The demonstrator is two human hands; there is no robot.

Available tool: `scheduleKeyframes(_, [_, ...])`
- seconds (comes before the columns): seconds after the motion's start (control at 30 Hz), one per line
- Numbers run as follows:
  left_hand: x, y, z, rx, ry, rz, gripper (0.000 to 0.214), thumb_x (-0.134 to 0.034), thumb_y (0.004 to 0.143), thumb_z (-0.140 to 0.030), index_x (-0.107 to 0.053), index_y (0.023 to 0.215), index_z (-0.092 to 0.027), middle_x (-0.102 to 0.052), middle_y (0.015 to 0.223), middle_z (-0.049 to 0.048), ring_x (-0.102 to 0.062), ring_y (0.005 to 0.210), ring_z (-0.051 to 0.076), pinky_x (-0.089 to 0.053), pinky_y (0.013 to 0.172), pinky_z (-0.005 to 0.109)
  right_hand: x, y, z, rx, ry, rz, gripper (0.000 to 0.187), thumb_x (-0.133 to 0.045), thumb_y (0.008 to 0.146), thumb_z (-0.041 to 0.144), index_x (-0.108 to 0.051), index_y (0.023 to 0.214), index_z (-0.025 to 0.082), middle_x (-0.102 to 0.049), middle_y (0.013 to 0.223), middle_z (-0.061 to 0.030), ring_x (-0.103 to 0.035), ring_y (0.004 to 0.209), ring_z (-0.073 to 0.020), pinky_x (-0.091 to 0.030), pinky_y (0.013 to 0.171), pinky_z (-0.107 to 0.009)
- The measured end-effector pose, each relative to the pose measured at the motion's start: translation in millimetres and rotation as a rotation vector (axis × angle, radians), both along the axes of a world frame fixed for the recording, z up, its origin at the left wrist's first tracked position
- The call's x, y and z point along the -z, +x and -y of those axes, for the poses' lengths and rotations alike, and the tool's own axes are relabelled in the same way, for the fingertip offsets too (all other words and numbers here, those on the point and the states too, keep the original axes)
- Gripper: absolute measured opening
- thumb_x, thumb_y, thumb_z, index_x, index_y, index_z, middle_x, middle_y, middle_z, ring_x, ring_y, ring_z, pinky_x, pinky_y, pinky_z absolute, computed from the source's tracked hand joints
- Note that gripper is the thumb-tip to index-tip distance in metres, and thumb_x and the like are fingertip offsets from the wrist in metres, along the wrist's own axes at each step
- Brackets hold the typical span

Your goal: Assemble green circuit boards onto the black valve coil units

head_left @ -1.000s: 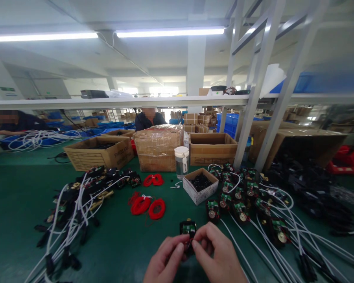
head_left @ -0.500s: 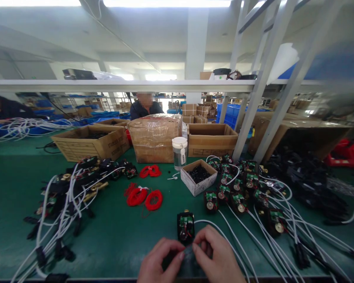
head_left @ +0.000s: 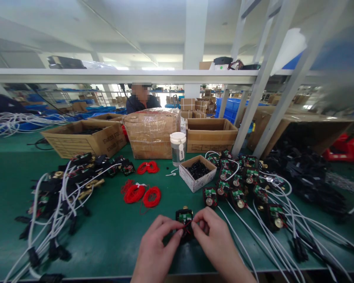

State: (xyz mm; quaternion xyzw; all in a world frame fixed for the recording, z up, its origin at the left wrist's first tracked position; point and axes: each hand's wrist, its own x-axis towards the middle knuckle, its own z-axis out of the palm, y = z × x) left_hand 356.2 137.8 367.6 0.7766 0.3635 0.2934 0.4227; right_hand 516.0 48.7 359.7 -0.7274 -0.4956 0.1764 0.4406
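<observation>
My left hand [head_left: 161, 241] and my right hand [head_left: 211, 236] meet near the front edge of the green table [head_left: 115, 236]. Both pinch a small black module with a green circuit board [head_left: 184, 218] and thin red wires. The fingers of each hand are closed on it, left from the left side, right from the right side. Just behind lie coils of red wire [head_left: 143, 194]. To the right sits a group of the same black modules with white cables [head_left: 242, 188].
A small open carton of black parts [head_left: 197, 173] and a clear jar with a white lid [head_left: 177, 148] stand behind the module. Finished units with white cables [head_left: 65, 188] pile at left. Large cardboard boxes [head_left: 152, 133] line the back, with a seated person [head_left: 141, 100] beyond.
The view has tipped down and my hands have come further up into it. My fingers have moved from below the module onto it and now pinch its red wires.
</observation>
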Motion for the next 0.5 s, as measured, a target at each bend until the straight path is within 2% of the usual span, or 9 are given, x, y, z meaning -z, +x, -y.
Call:
scheduleKeyframes(0.13, [0.6,3.2,0.2,-0.022,-0.065,-0.007,0.013,-0.068,0.084,-0.035,-0.08,0.083,-0.029,-0.075,0.087,0.0027,-0.071,0.084,0.022,-0.053,0.08,0.03,-3.8,1.2,-2.9,0.005,-0.018,0.035,0.015,-0.054,0.088,0.009,-0.059,0.08,0.02,-0.054,0.079,0.0005,-0.054,0.075,-0.017,-0.038,0.068,-0.029])
scheduleKeyframes(0.3, [-1.4,4.6,-1.8,-0.058,-0.128,0.022,0.015,-0.068,0.082,-0.035,-0.079,0.089,-0.027,-0.077,0.086,0.0017,-0.071,0.081,0.022,-0.053,0.078,0.03,-2.7,2.7,-5.6,0.002,-0.01,0.07,0.015,-0.054,0.088,0.008,-0.059,0.081,0.02,-0.055,0.08,0.0,-0.055,0.076,-0.0174,-0.039,0.068,-0.03])
scheduleKeyframes(0.5, [-5.0,9.8,-13.5,-0.097,-0.155,0.071,0.019,-0.068,0.076,-0.039,-0.077,0.077,-0.023,-0.075,0.08,0.0042,-0.07,0.078,0.024,-0.054,0.074,0.032,1.1,2.5,-10.1,0.016,0.026,0.117,0.015,-0.055,0.088,0.008,-0.059,0.081,0.021,-0.057,0.082,-0.0004,-0.056,0.077,-0.018,-0.042,0.07,-0.03])
